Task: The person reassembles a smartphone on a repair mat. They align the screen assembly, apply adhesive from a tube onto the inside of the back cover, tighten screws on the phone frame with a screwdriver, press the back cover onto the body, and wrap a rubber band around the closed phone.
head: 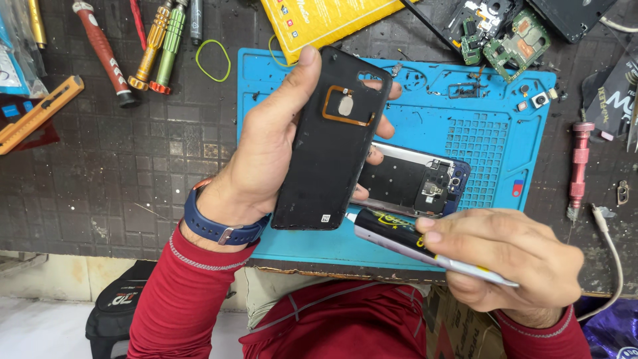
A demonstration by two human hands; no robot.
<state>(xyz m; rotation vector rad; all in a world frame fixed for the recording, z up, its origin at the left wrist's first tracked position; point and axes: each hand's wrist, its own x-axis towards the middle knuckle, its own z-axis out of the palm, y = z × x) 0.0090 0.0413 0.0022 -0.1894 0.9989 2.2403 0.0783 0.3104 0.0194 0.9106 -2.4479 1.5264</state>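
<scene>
My left hand (266,143) is gripping the thin black plastic phone back cover (329,139) by its edges, above the blue silicone mat (505,143). My right hand (508,256), fingers clenched, is squeezing a soft silver glue tube (412,240) at the cover's lower corner. The cover looks light, flexible and crackable.

dark gridded workbench (133,153); pale floor (46,326)

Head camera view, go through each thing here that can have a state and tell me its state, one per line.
Left hand: gripping the back cover.
Back cover: off the phone, inner side up, tilted.
Right hand: gripping the glue tube.
Glue tube: uncapped, nozzle at the cover's lower corner.
Phone body: opened, lying on the blue mat.
Circuit boards: removed, loose on the bench.
Screwdrivers: lying unused.
</scene>
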